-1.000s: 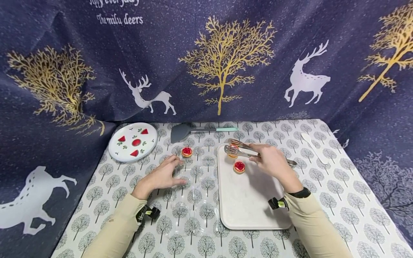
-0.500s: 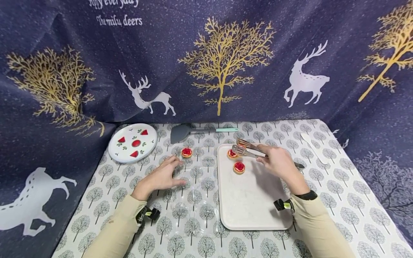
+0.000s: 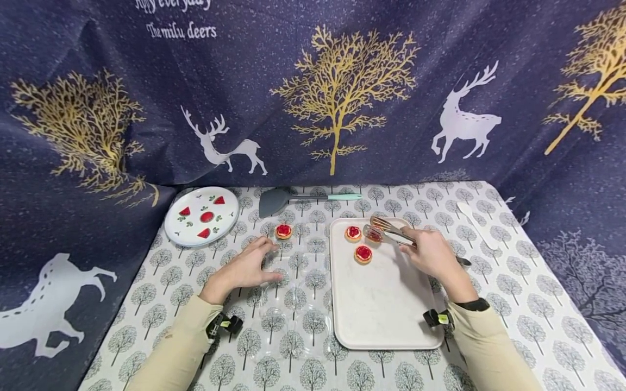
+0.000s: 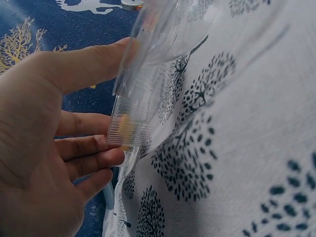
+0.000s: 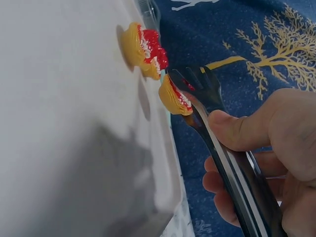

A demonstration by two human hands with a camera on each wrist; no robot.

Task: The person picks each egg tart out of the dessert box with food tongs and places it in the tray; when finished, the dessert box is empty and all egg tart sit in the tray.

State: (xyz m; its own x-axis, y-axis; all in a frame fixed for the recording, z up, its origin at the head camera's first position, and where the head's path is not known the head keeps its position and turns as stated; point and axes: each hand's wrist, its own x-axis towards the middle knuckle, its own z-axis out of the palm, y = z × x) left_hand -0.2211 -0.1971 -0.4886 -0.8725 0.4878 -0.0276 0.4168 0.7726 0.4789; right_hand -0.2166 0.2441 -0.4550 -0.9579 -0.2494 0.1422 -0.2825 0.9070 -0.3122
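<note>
My right hand grips a pair of metal tongs. Between the tong tips is a small red-topped tart, above the far part of the white tray. Two similar tarts lie on the tray, one farther back and one nearer me. My left hand, thumb and fingers spread apart, touches the left edge of a clear plastic container. In the left wrist view, its ridged edge is at the fingertips. Another tart is at the container's far left corner.
A round plate with a watermelon print stands at the back left. A grey spatula with a mint handle lies along the back, and a white spoon lies at the right. Behind the table hangs a dark blue cloth.
My right hand has moved right with the tongs and the tart between their tips, uncovering the farther tart on the tray. My left hand has stayed in place.
</note>
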